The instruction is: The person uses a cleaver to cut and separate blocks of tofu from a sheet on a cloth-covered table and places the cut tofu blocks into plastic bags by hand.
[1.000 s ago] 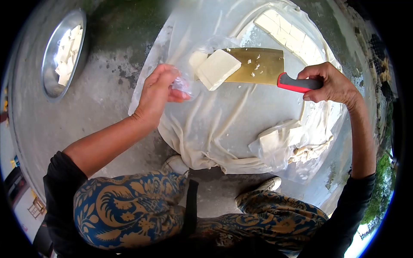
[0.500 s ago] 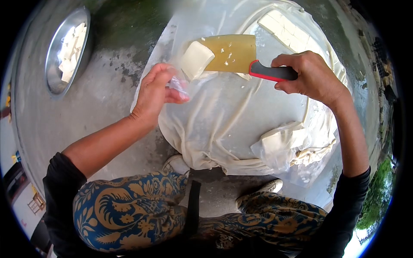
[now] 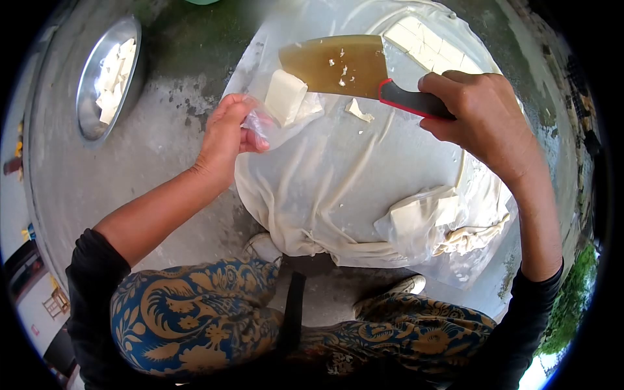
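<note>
Pinched in my left hand (image 3: 231,130) is the edge of a clear plastic bag (image 3: 281,132). A white block (image 3: 285,96) like tofu lies in or at the mouth of this bag, beside the blade tip. My right hand (image 3: 471,114) is closed around the black and red handle of a wide cleaver (image 3: 339,66), whose blade carries white crumbs. Below the blade a small broken white piece (image 3: 359,111) rests on the cloth-covered surface (image 3: 325,175).
Cut white blocks (image 3: 432,47) stand in rows at the upper right. A bagged white block (image 3: 422,214) lies at the lower right by bunched cloth. On the left a metal bowl (image 3: 82,117) holds white pieces. My knees and shoes show below.
The cleaver has moved left and up, away from the block. The white block has slid off the blade into the bag area, and a broken piece now shows on the cloth.
</note>
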Action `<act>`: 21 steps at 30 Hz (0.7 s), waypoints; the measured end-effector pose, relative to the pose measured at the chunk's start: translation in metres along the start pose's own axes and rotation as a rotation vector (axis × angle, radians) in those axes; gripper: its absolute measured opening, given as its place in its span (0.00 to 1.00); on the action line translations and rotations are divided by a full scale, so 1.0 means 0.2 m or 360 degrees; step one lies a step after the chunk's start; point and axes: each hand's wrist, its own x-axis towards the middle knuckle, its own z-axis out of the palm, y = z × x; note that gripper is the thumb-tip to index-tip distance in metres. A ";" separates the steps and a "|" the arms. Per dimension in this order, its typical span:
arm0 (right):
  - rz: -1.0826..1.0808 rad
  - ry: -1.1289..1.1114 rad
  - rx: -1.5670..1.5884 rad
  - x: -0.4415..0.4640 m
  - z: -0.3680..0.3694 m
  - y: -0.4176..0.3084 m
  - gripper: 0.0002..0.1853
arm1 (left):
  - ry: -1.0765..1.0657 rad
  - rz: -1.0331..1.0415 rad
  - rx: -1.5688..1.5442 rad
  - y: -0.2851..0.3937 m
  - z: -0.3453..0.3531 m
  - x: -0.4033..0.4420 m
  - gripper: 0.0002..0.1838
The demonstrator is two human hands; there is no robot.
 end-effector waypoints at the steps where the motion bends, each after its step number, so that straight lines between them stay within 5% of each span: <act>1: -0.0003 -0.0005 0.0004 -0.03 -0.02 0.00 0.10 | 0.0053 -0.0009 0.0012 -0.01 -0.01 0.00 0.09; 5: 0.0056 0.0075 -0.0016 -0.20 -0.05 0.10 0.13 | 0.0059 0.0010 0.0081 0.01 0.01 -0.01 0.10; 7: 0.0344 0.0139 0.0613 -0.32 -0.02 0.16 0.17 | 0.0096 0.0021 0.0074 0.03 0.03 0.00 0.10; 15: 0.1031 -0.0047 0.1275 -0.87 0.52 0.49 0.16 | 0.0143 0.0030 0.0317 0.06 0.08 -0.03 0.10; 21: 0.0959 -0.0175 0.1314 -1.00 0.87 0.58 0.16 | 0.0088 0.0016 0.0575 0.01 0.05 -0.03 0.08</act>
